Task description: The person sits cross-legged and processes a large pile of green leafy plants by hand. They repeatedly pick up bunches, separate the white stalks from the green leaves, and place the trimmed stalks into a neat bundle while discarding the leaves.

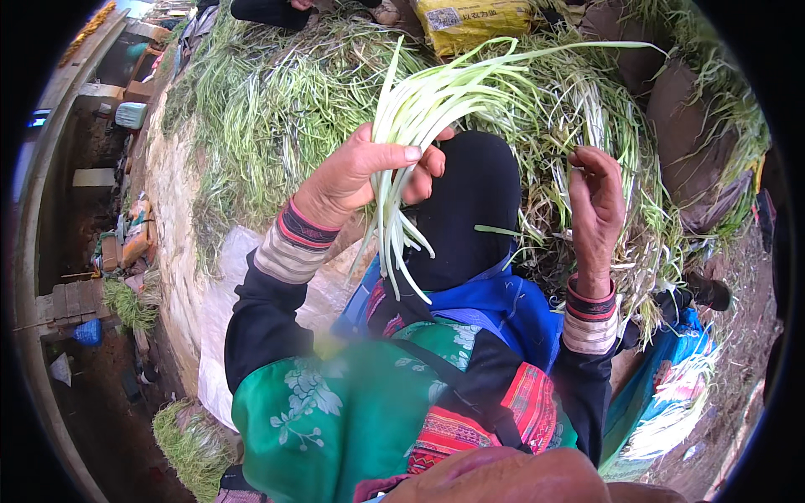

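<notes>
My left hand (pixel 365 166) grips a bunch of long, flat, pale green leaves (pixel 434 100), apparently chives, between thumb and fingers. The leaf tips fan up and to the right; whitish ends hang below the hand. To the right, my right hand (pixel 594 207) is raised with its fingers bent close together. Whether it pinches a thin scrap of leaf at the fingertips cannot be made out. Between the hands is my dark-clothed knee (pixel 468 195), with a loose leaf piece (pixel 497 230) over it. A large heap of cut leaves (pixel 283 107) spreads beyond both hands.
A yellow printed sack (pixel 475 22) lies at the far side of the heap. Brown sacks (pixel 685 132) stand at right. A blue-green bag (pixel 654 383) bears pale stalks (pixel 673 409) at lower right. White sheeting (pixel 229 314) lies by my left arm. Part of another person's hand (pixel 302 4) shows at the top.
</notes>
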The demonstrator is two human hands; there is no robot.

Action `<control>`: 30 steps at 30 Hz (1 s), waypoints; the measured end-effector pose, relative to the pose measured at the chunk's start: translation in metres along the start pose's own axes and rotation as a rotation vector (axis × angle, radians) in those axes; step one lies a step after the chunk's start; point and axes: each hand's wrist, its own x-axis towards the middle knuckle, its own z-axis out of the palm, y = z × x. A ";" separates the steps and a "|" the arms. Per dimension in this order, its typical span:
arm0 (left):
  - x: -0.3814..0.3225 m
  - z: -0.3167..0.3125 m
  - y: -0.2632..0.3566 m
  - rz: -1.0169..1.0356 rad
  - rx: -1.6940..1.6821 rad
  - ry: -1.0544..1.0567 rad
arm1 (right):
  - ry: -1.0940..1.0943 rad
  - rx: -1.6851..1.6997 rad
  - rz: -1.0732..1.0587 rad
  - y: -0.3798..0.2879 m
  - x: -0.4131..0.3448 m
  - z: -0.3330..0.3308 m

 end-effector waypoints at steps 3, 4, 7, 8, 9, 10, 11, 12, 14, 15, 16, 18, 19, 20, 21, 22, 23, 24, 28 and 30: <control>0.035 0.018 0.001 0.082 -0.127 -0.107 | -0.054 0.108 -0.040 -0.013 0.007 -0.002; 0.045 0.025 -0.003 0.118 -0.157 -0.109 | -0.079 0.076 -0.031 -0.017 0.007 -0.002; 0.071 0.043 -0.021 0.206 -0.300 -0.139 | -0.142 -0.025 -0.054 -0.026 0.005 -0.006; 0.078 0.048 -0.028 0.230 -0.347 -0.165 | -0.152 -0.040 -0.061 -0.027 0.005 -0.007; 0.084 0.053 -0.034 0.254 -0.394 -0.182 | -0.149 -0.052 -0.069 -0.028 0.004 -0.007; 0.089 0.055 -0.039 0.247 -0.380 -0.177 | -0.179 -0.074 -0.032 -0.029 0.003 -0.008; 0.092 0.058 -0.045 0.247 -0.429 -0.184 | -0.210 -0.083 0.007 -0.028 0.002 -0.008; 0.095 0.061 -0.051 0.263 -0.455 -0.206 | -0.225 -0.091 0.002 -0.027 0.002 -0.008; 0.101 0.066 -0.060 0.283 -0.486 -0.240 | -0.246 -0.130 0.002 -0.022 0.001 -0.006; 0.103 0.069 -0.066 0.270 -0.529 -0.269 | -0.240 -0.147 -0.033 -0.019 0.000 -0.005; 0.104 0.072 -0.071 0.279 -0.540 -0.243 | -0.227 -0.163 -0.016 -0.015 -0.002 -0.004; 0.107 0.075 -0.081 0.274 -0.579 -0.215 | -0.211 -0.171 -0.013 -0.009 -0.006 -0.003; 0.107 0.075 -0.085 0.263 -0.608 -0.212 | -0.206 -0.178 0.009 -0.006 -0.009 -0.003; 0.108 0.076 -0.089 0.252 -0.638 -0.199 | -0.222 -0.165 0.063 -0.003 -0.013 -0.004; 0.109 0.076 -0.092 0.254 -0.644 -0.212 | -0.239 -0.157 0.125 -0.001 -0.017 -0.005; 0.109 0.076 -0.095 0.257 -0.652 -0.216 | -0.251 -0.149 0.184 0.001 -0.020 -0.004; 0.109 0.075 -0.097 0.254 -0.657 -0.220 | -0.227 -0.093 0.177 0.004 -0.022 -0.004; 0.109 0.075 -0.099 0.235 -0.627 -0.187 | -0.197 -0.037 0.167 0.006 -0.024 -0.002; 0.112 0.078 -0.104 0.253 -0.578 -0.130 | -0.143 0.019 0.256 0.014 -0.026 -0.004; 0.114 0.084 -0.107 0.266 -0.543 -0.075 | -0.180 -0.087 0.181 0.016 -0.028 -0.007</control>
